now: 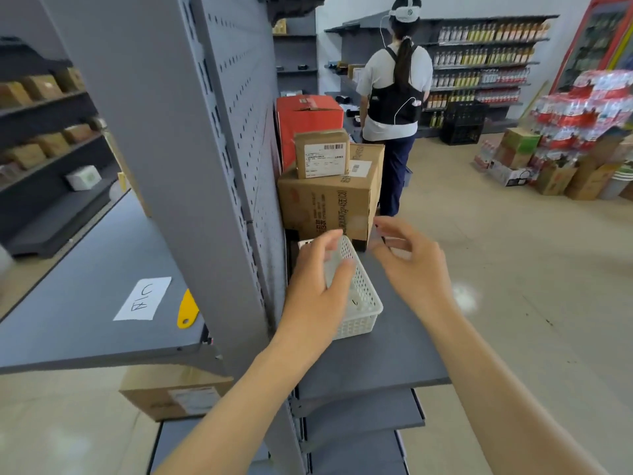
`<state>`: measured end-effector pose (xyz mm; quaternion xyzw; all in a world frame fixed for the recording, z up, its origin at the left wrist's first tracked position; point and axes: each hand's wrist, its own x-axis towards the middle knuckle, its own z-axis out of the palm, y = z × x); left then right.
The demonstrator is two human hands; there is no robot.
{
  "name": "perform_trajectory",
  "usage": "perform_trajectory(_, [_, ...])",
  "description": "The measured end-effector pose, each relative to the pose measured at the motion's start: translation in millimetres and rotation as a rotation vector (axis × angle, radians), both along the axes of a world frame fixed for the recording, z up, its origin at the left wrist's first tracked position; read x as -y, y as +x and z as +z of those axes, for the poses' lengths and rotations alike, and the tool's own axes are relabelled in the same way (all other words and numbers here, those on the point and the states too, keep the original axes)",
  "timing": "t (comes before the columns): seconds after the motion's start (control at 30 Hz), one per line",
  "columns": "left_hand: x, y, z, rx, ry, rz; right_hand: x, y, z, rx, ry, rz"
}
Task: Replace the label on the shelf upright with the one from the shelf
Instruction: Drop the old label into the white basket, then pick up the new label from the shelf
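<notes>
Grey store shelving fills the view, and a white label (143, 298) with handwriting lies flat on the left shelf (85, 269) near its front edge, just beside a yellow tag (186, 308) and close to the upright (164, 132). Both hands are over the right shelf (383, 354): the left hand (317, 289) hangs half-open above a white basket (363, 299), the right hand (411, 258) is open with curled fingers, both empty. I judge the task hardly begun, for the label lies untouched and no old label shows on the upright.
</notes>
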<state>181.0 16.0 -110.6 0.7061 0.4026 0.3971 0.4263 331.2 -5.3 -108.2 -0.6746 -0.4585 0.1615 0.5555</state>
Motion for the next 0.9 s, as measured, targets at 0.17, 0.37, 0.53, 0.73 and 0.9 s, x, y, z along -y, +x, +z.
perform_trajectory(0.17, [29, -23, 23, 0.01, 0.163, -0.113, 43, -39, 40, -0.036, 0.213, -0.064])
perform_trajectory(0.37, [56, -96, 60, 0.006, 0.383, -0.245, 77, -111, 88, -0.02, 0.442, -0.069])
perform_trajectory(0.53, [53, -181, 87, 0.111, 0.399, -0.198, 85, -193, 118, 0.055, 0.598, 0.035])
perform_trajectory(0.73, [15, -262, 96, 0.168, 0.366, -0.015, 56, -270, 122, 0.108, 0.634, 0.164])
perform_trajectory(0.9, [-34, -303, 85, 0.057, 0.326, 0.144, 5, -299, 106, 0.117, 0.427, 0.174])
